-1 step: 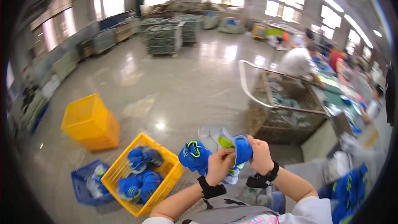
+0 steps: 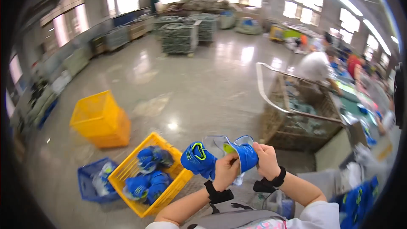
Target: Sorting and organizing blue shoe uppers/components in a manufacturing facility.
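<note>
In front of me hangs a blue fabric piece [image 2: 247, 156] with a pale grey lining and a lime-green patch inside. My left hand [image 2: 226, 172] pinches its near edge, fingers closed. At its right end, my right hand [image 2: 266, 161] grips the blue edge between thumb and fingers. To the left of my left hand is a rolled blue bundle [image 2: 196, 157] with a lime-green loop; whether it joins the held piece I cannot tell. Similar blue bundles [image 2: 147, 185] lie in a yellow slatted crate [image 2: 175, 187] at my lower left.
Beside that crate sits a blue crate [image 2: 86, 185] holding clear wrapping. Another yellow crate [image 2: 99, 121] stands farther left. A rusty mesh cart [image 2: 292, 129] with a white rail is ahead right. Blue pieces [image 2: 358, 199] hang near my right elbow. People work along a table at the far right.
The scene has shifted slightly rightward in view. The blue piece has turned between my hands and its blue face looks wider and more spread. Both hands keep their grip.
</note>
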A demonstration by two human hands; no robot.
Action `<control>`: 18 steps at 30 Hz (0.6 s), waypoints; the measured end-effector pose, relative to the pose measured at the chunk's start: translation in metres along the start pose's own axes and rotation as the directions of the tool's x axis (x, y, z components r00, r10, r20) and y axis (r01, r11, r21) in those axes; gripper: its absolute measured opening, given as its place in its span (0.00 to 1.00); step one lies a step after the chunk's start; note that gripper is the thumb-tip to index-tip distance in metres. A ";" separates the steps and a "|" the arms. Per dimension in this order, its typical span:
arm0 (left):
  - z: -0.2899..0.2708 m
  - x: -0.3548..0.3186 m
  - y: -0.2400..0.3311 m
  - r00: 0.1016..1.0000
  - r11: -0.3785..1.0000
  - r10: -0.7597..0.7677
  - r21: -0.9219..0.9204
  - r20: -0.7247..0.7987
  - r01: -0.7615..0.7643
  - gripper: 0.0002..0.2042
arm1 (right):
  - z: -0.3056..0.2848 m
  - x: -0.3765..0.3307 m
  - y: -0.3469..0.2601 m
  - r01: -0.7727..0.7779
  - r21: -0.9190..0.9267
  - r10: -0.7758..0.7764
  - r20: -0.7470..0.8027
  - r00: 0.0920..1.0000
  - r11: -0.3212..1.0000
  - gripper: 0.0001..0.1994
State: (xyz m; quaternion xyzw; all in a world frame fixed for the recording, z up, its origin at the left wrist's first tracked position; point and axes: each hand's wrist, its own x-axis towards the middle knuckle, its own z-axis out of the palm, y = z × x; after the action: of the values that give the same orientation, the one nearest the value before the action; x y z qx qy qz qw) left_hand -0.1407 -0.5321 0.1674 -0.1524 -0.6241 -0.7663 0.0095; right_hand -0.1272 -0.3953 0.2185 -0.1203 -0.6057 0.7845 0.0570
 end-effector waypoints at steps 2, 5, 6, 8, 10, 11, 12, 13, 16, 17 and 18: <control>-0.027 0.004 0.008 0.994 0.998 0.067 0.016 -0.083 -0.066 0.06 | 0.028 0.017 0.004 0.108 -0.229 -0.046 0.261 0.964 0.968 0.15; -0.055 0.014 0.022 0.935 0.960 0.252 0.184 -0.251 -0.210 0.07 | 0.062 0.053 -0.003 0.325 -0.319 -0.059 0.627 0.777 0.890 0.12; -0.065 0.018 0.025 0.909 0.933 0.318 0.259 -0.268 -0.250 0.07 | 0.076 0.065 -0.003 0.320 -0.284 -0.039 0.690 0.722 0.904 0.11; -0.086 0.016 0.037 0.857 0.894 0.367 0.393 -0.362 -0.216 0.08 | 0.101 0.090 0.002 0.305 -0.232 0.031 0.839 0.544 0.924 0.08; -0.102 0.002 0.060 0.817 0.821 0.414 0.551 -0.401 -0.146 0.09 | 0.140 0.086 -0.006 0.280 -0.159 0.053 0.935 0.352 0.947 0.06; -0.110 -0.009 0.067 0.780 0.813 0.429 0.571 -0.455 -0.114 0.09 | 0.157 0.085 -0.008 0.265 -0.105 0.038 0.969 0.245 0.959 0.05; -0.115 -0.021 0.074 0.740 0.784 0.459 0.616 -0.492 -0.078 0.08 | 0.169 0.099 0.002 0.338 -0.108 0.098 0.994 0.047 0.935 0.09; -0.122 -0.032 0.079 0.701 0.755 0.488 0.654 -0.520 -0.041 0.08 | 0.188 0.097 0.009 0.334 -0.100 0.109 0.994 -0.008 0.937 0.09; -0.147 -0.067 0.089 0.563 0.743 0.509 0.663 -0.651 0.096 0.09 | 0.250 0.071 0.026 0.278 -0.079 0.144 0.964 -0.223 0.957 0.05; -0.155 -0.077 0.091 0.502 0.726 0.531 0.672 -0.682 0.146 0.09 | 0.268 0.062 0.030 0.280 -0.074 0.150 0.954 -0.261 0.957 0.05; -0.164 -0.083 0.091 0.407 0.764 0.554 0.637 -0.726 0.098 0.10 | 0.287 0.053 0.034 0.300 -0.113 0.209 0.926 -0.313 0.947 0.05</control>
State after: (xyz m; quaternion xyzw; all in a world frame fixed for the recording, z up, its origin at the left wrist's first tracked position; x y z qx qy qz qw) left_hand -0.0793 -0.7245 0.2051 0.1948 -0.6969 -0.4817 0.4943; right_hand -0.2505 -0.6608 0.2475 0.5823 -0.5165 0.4426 -0.4453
